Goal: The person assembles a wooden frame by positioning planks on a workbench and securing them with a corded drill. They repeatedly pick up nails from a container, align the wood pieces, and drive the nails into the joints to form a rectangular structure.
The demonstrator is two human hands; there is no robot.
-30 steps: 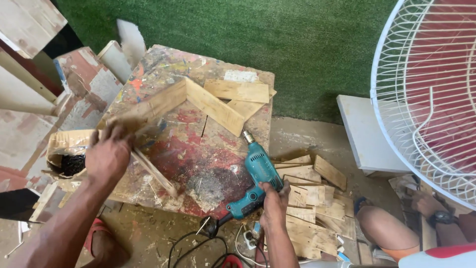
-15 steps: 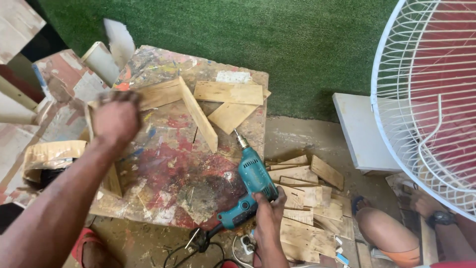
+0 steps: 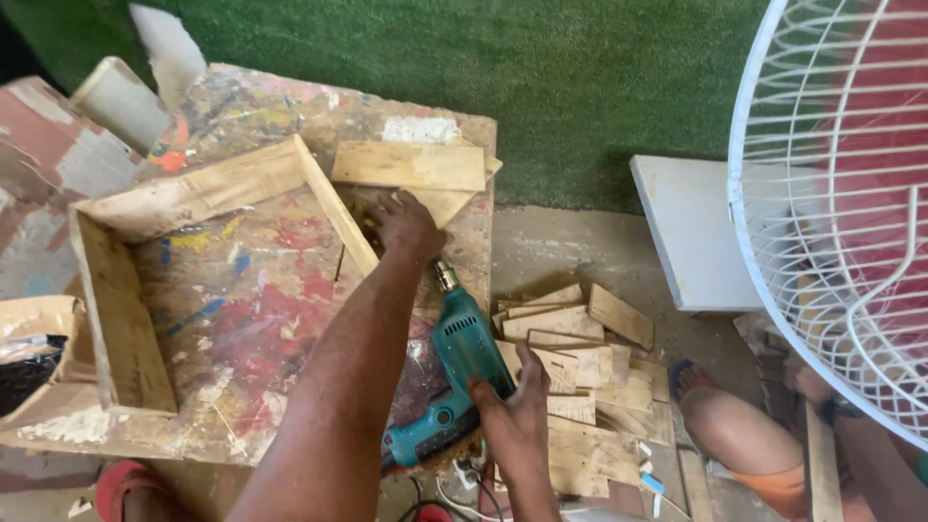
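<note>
Your left hand [image 3: 404, 224] reaches across the paint-stained worktable [image 3: 251, 319] & rests, fingers curled narrow, on a small wooden piece [image 3: 447, 204] just under the flat plank [image 3: 410, 165] near the table's far edge. Can't tell whether the fingers actually pinch that piece or only press on it. The hand sits just beside the right arm of the wooden frame [image 3: 193, 193], an open three-sided frame of rough boards lying flat on the tabletop: one board runs along the far side, one down the left, one slants down toward your forearm.

Your right hand [image 3: 517, 411] is wrapped around the body of the teal electric drill [image 3: 454, 372], fingers closed on the housing, thumb up along its side. The drill lies at the near right corner of the table w/ its chuck pointing away from you, toward your left hand; the handle end hangs toward you & a cord trails off below.

Right of the table, on the floor, lies a heap of wood offcuts [image 3: 580, 367], touching one another. Green artificial turf [image 3: 541, 77] covers the wall behind. A white fan grille [image 3: 831, 213] fills the right side, w/ a white board [image 3: 686, 232] below it. Another person's leg [image 3: 744, 435] shows bottom right, near the offcuts.
</note>
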